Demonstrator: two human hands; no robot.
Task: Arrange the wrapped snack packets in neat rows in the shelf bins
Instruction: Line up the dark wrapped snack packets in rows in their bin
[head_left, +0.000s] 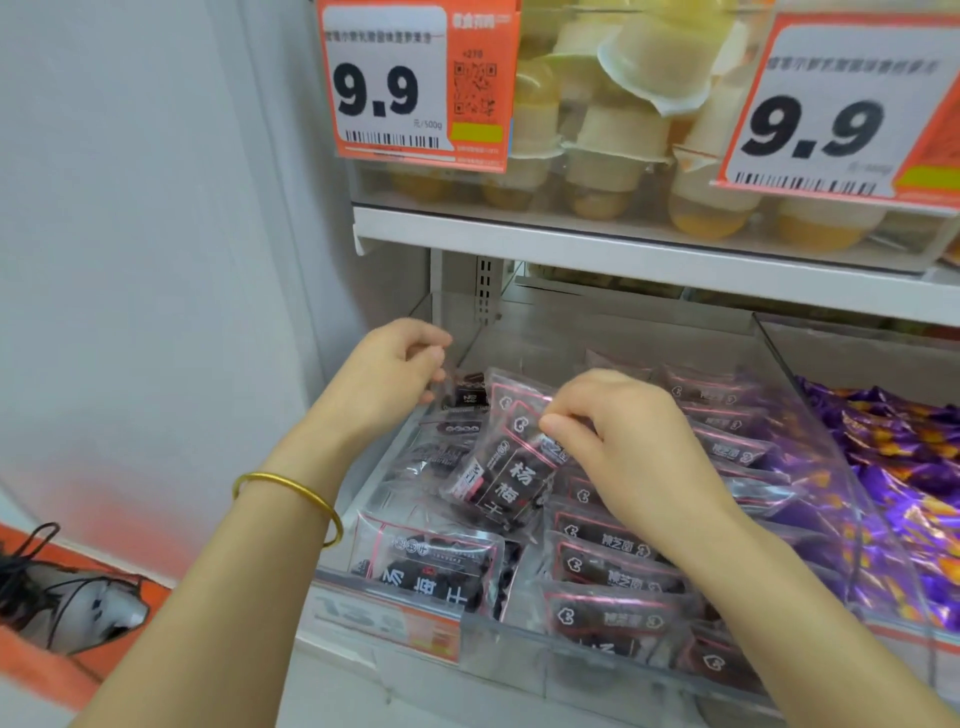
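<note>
Trouble looked likeliest at the clear pink-edged packet of dark dried fruit (506, 475), which stood tilted over the loose left-hand heap inside the clear plastic shelf bin (519, 654). The right hand (623, 441) pinched only its top seam between thumb and fingertips. So light a hold on slick film could let it slip or twist, and it would probably land askew on the packets beneath.

The left hand (389, 374) hovered at the bin's back left corner with its fingers curled, close to a small dark packet (470, 392). Whether it gripped that packet or merely touched it, I could not tell.

Room was uneven. The right half of the bin held an overlapping row of matching packets (618, 569) running front to back, directly under the right wrist, so a careless lowering of the arm might ruffle what was already neat. The left half lay jumbled, with one large front packet (431, 571) against the front wall. Bare bin floor showed only at the back.

A clear divider wall (810, 415) kept the purple foil sweets (909, 467) apart on the right. The white upper shelf (623, 254) overhung the back, so lifting high there looked cramped.
</note>
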